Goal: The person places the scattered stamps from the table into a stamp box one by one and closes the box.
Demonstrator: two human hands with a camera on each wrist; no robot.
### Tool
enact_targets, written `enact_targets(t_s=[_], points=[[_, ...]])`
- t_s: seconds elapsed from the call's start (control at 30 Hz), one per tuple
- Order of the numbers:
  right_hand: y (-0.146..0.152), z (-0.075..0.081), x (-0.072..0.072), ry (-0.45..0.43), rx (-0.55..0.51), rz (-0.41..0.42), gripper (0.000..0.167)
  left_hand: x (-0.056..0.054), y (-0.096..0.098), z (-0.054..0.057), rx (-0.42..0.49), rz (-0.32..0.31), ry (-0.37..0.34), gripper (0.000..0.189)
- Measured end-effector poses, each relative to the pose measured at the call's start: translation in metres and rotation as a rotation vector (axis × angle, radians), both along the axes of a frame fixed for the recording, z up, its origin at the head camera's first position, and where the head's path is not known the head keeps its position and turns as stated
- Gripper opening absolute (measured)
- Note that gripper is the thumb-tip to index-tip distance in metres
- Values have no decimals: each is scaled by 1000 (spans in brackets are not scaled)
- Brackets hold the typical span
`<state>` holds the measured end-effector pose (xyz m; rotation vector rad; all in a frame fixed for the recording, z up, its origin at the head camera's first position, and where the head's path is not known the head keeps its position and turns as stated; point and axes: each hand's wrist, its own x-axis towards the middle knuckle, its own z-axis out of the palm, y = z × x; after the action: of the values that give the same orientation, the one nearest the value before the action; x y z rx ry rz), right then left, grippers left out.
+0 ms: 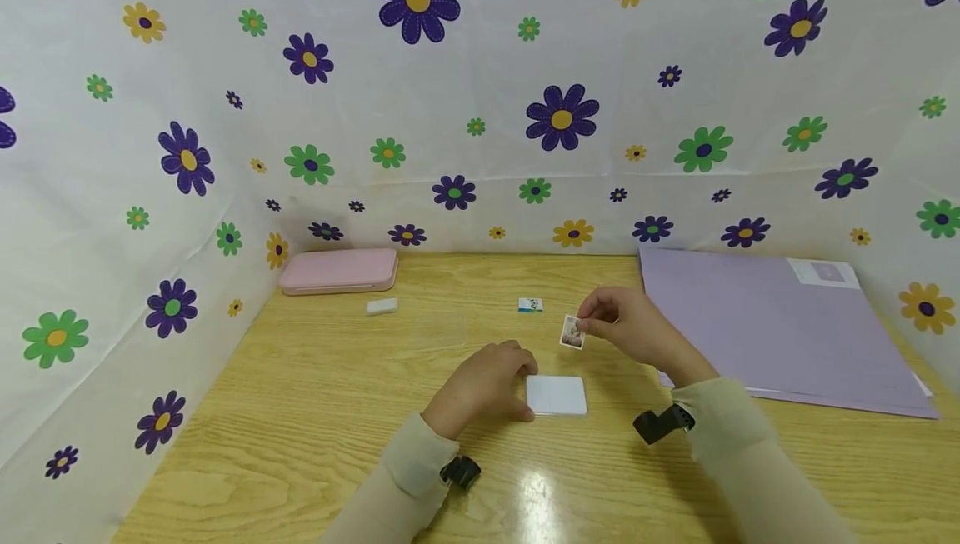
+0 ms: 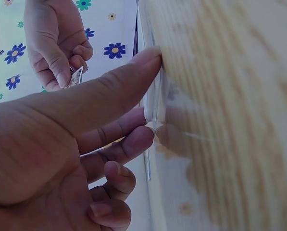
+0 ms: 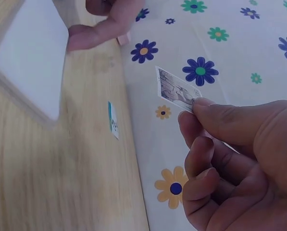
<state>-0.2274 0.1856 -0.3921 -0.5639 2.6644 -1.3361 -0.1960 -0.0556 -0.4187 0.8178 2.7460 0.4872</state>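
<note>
right grip (image 1: 626, 326): thumb and finger pinched together on photo (image 1: 572, 333), which is at about twelve o'clock of slab (image 1: 557, 395). left grip (image 1: 486, 381) half-spread, holding slab's nine o'clock end. photo likely light, bendy; pinch edges only.

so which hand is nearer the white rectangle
Left: the left hand grips the left end of the white rectangle. The right hand is apart, beyond its far right corner, pinching a small picture card.

I've got beige left sleeve (image 1: 393, 490) and matching right sleeve (image 1: 757, 465) on feed, both plain, wide cuffs (image 1: 712, 411); chunky black left wrist strap (image 1: 461, 472), black right wrist strap (image 1: 664, 423).
</note>
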Motion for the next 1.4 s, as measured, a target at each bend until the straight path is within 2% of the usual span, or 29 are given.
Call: enact_targets(t_s=[0.27,0.57,1.1,1.4], points=[[-14,-6,7,14,-9,55,9,0,-1,0,9,21,-9,52],[-26,-10,13,-54,8,69,4,-2,2,-3,3,9,-18,53],[-37,-29,11,-91,27,166,4,-1,-2,-3,5,22,-17,53],[-40,-34,13,-108,17,167,8,-2,-1,-3,5,21,-23,55]])
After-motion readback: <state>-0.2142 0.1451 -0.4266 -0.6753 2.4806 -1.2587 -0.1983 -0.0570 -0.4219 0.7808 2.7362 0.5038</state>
